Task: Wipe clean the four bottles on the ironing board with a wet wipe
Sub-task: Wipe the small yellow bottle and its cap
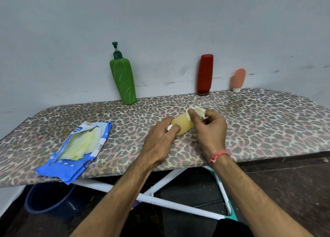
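Above the ironing board point(250, 122), left hand point(159, 144) gripping yellow bottle point(184, 125), right hand point(210, 127) pinching wet wipe point(197, 110).

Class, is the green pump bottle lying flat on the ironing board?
No: the green pump bottle stands upright against the wall on the ironing board.

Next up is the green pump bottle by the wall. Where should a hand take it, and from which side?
Probably grip the green pump bottle around its wide upper body, just below the pump, coming from the front. It stands upright with the wall right behind it, and the pump head looks too thin to lift by. The left hand and right hand are both busy with the yellow bottle.
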